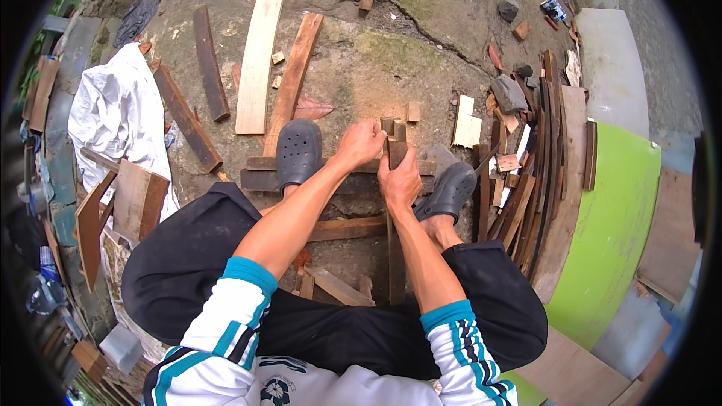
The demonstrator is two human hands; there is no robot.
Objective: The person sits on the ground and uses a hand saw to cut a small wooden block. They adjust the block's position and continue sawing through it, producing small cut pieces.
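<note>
Two dark wooden strips (338, 179) lie crosswise on the ground before me, with my left shoe (298, 152) resting on them. Just above them my left hand (362, 142) is closed with its fingertips on a small wooden block (387, 125). My right hand (400, 178) grips the end of a dark wooden strip (397, 152) beside that block. The two pieces seem to touch, though the fingers partly cover them. Below the right hand, a long dark strip (395, 263) runs back between my legs; whether it is the same piece I cannot tell. A small offcut (413, 111) lies just beyond.
Ahead lie a pale plank (259, 60) and a reddish-brown plank (295, 68). Dark strips are heaped (538, 173) at my right, next to a green board (613, 210). On the left are a white sack (116, 116) and board pieces (135, 195). My right shoe (449, 192) is close by.
</note>
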